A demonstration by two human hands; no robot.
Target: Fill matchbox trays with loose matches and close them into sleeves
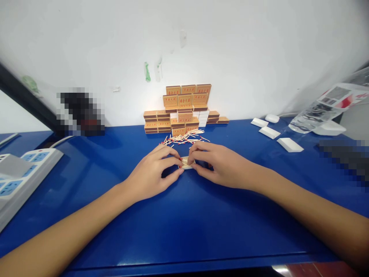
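Note:
A small white matchbox tray (188,167) holding several matches lies on the blue table between my two hands. My left hand (154,169) pinches its left end between thumb and fingers. On the right end, my right hand (220,163) has its thumb at the near edge and its fingertips at the matches and far side. Fingers cover parts of the tray. Just beyond it is a loose pile of red-tipped matches (184,138). Behind the pile, orange-yellow matchboxes (185,100) are stacked against the wall. A small orange-brown patch shows beneath my right hand, mostly hidden.
To the left stands a white power strip (31,169) with blue sockets. Several white wedge-shaped pieces (269,132) lie at the back right, near a clear plastic bottle (314,109) that leans at a slant. Two dark areas at the sides are pixelated. The table's front edge (184,265) runs below.

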